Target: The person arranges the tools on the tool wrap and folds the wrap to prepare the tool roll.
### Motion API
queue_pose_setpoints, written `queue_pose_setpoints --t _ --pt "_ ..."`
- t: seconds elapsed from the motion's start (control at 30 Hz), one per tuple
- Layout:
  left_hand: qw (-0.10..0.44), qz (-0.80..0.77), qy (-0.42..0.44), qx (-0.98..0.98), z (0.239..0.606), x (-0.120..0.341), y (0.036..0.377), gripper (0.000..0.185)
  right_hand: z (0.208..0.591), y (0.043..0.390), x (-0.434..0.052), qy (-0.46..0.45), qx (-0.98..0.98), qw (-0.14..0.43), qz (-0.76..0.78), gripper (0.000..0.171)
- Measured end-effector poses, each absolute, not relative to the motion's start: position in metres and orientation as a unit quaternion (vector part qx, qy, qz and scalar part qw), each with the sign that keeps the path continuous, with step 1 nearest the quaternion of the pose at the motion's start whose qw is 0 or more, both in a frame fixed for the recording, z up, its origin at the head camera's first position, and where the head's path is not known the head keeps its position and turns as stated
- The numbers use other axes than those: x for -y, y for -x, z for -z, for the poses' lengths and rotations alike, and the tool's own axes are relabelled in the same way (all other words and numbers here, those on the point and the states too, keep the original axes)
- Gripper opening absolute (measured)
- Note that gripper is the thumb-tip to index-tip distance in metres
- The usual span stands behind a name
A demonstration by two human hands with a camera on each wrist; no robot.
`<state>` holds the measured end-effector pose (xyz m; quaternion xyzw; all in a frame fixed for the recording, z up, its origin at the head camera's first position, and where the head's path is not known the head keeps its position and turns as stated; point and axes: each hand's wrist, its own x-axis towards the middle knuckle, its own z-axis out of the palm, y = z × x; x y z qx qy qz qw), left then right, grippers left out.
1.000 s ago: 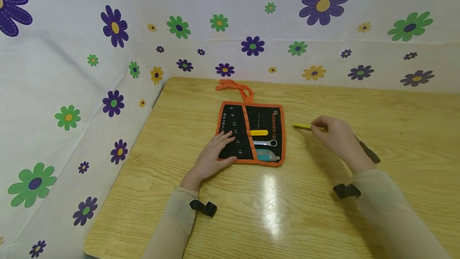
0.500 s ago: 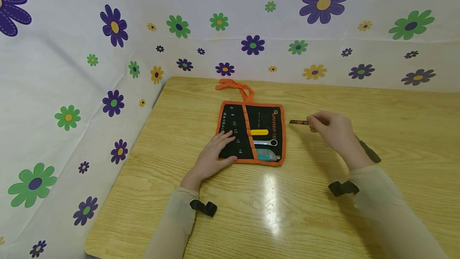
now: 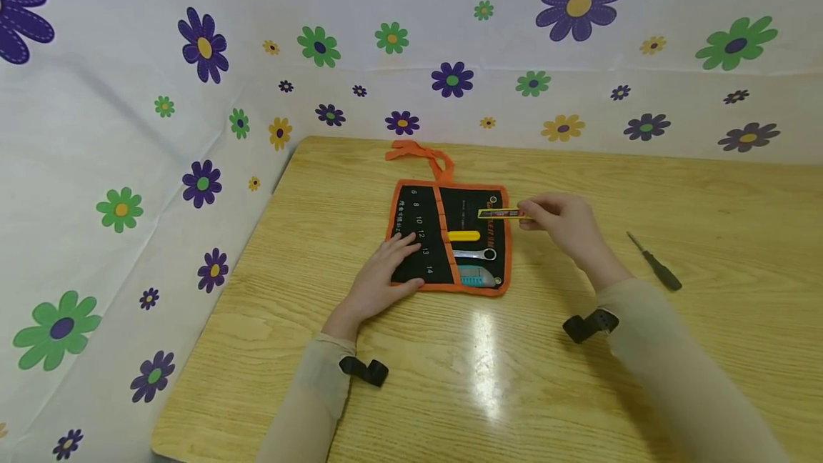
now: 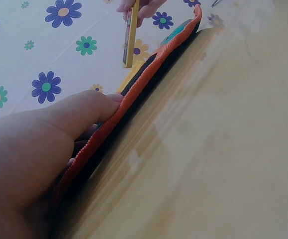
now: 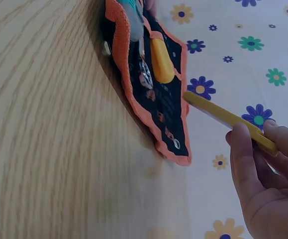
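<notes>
Mid-frame, the right grip [image 3: 571, 227] pinches a yellow stick [image 3: 498, 213] over a black pouch [image 3: 432, 223]. The left grip [image 3: 382, 271] lies loosely on it.

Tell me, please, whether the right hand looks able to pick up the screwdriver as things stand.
Probably not yet: the right hand pinches a slim yellow stick. Otherwise the way seems free, since the screwdriver lies uncovered on the table, to that hand's right.
</notes>
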<state>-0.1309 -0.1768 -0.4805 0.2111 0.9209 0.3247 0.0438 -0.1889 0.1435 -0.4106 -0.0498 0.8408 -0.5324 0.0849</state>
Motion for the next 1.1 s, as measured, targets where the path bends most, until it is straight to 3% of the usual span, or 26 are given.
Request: queue_pose_setpoints --t 0.67,1.1 --pt "0.043 -0.327 -0.21 -0.92 0.48 0.177 0.132 0.063 0.431 0.209 -0.115 0.098 -0.786 0.168 0.586 0.036" --pt "0.042 -0.327 -0.214 -0.92 0.481 0.177 0.131 0.063 0.43 0.217 -0.113 0.188 -0.904 0.104 0.37 0.029"
